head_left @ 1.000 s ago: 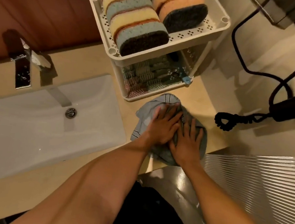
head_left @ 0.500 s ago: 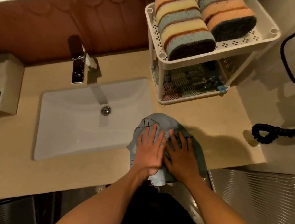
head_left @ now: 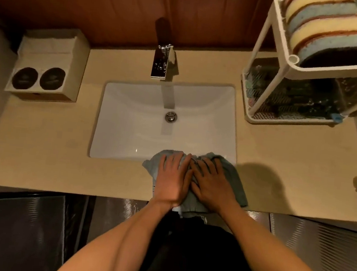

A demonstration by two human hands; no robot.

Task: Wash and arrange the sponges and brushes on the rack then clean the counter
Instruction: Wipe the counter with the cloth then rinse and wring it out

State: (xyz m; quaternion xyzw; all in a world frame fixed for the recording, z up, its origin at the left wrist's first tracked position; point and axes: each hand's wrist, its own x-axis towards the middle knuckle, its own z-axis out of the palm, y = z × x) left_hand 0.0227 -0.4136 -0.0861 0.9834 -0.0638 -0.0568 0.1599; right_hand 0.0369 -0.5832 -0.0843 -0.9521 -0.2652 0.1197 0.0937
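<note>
Beige counter (head_left: 44,155), white sink (head_left: 129,129), both hands flat on cloth (head_left: 236,184)

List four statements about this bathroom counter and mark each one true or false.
1. The left hand and right hand both press flat on a grey-blue cloth. True.
2. The cloth lies directly in front of the rack. False: it lies at the front edge of the sink; the rack stands further right, at the back.
3. Sponges stand in a row on the rack's top shelf. True.
4. A brush lies in the sink. False: only the drain shows in the basin.
</note>
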